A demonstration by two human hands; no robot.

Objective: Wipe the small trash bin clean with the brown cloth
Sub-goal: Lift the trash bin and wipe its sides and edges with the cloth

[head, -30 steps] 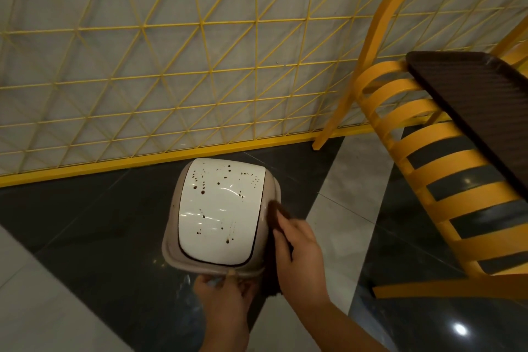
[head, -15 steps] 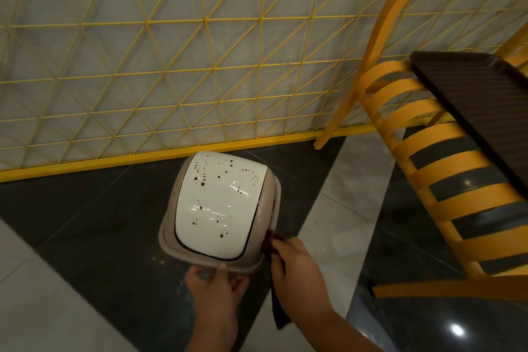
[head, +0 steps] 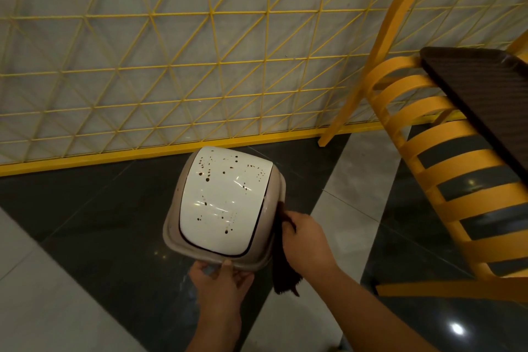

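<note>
The small trash bin (head: 223, 206) stands on the floor, beige with a white swing lid speckled with dark brown spots. My left hand (head: 221, 284) grips the bin's near rim, thumb on top. My right hand (head: 307, 240) holds the brown cloth (head: 281, 266) pressed against the bin's right side; the cloth's loose end hangs down below my hand. The bin's side walls are mostly hidden under the lid.
A yellow wire-grid fence (head: 200, 66) runs along the wall just behind the bin. A yellow slatted chair (head: 445, 174) stands to the right with a dark brown tray (head: 480, 94) on it. The floor is dark and light grey tiles (head: 85, 223).
My right hand slid the cloth from the bin's far right side toward its near corner, then slightly back up. The view shifted a little; my left hand kept its hold.
</note>
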